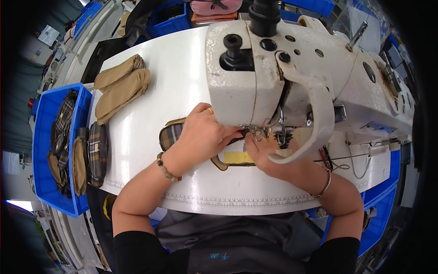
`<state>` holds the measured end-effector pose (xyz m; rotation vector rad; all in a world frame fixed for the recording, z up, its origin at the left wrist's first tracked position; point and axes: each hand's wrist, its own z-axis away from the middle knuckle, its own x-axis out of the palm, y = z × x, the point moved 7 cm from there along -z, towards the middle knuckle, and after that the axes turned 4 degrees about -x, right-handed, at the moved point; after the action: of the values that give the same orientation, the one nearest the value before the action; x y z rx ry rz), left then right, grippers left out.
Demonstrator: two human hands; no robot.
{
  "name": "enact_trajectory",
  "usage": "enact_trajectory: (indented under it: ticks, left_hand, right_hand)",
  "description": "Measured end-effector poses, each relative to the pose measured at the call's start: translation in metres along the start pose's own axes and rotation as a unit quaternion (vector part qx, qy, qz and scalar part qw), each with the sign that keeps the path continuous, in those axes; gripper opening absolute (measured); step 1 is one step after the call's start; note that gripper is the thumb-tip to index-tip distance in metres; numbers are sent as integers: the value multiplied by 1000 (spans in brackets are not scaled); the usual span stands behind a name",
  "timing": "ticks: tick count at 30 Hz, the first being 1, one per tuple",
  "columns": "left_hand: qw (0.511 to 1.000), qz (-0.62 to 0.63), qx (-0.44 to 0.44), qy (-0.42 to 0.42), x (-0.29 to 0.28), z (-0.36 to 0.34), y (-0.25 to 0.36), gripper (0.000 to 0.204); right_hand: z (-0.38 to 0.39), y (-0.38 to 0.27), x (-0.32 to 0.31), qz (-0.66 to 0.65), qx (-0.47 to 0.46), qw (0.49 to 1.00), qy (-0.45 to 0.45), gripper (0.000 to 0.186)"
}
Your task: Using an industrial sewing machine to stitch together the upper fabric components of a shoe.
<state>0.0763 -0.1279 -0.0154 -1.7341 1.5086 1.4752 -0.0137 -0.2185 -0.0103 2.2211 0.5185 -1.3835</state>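
Observation:
Beneath the head of a white sewing machine (237,96), a plaid fabric piece (170,135) with a tan edge lies on the white table. My left hand (203,134) is closed on it, thumb and fingers pinching dark cloth just left of the presser foot (260,133). My right hand (269,153) holds the same work from the right, its fingertips close to my left ones; the machine's curved lever (321,114) hides part of it. A tan-edged part with a yellow patch (237,157) shows between my wrists. The stitching point itself is mostly covered.
Two stacks of tan fabric pieces (122,93) lie at the back left. A blue bin (40,150) at the left edge holds plaid and tan pieces, with a plaid pouch (97,155) beside it. Red-handled snippers (325,157) lie right of my right hand. A ruler strip (237,201) runs along the front edge.

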Motion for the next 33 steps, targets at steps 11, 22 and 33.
enact_trajectory:
  ticks: [11,22,33]
  left_hand:
    - [1000,2,2,29,-24,-9,17,24]
    - [998,25,-48,31,-16,-10,-1,34]
    - [999,20,-29,34,-21,-14,1,34]
  right_hand:
    - [20,-7,4,-51,-22,998,36,30]
    - [20,8,17,-155,85,978,108,26]
    - [27,16,30,-234,147,954,116,13]
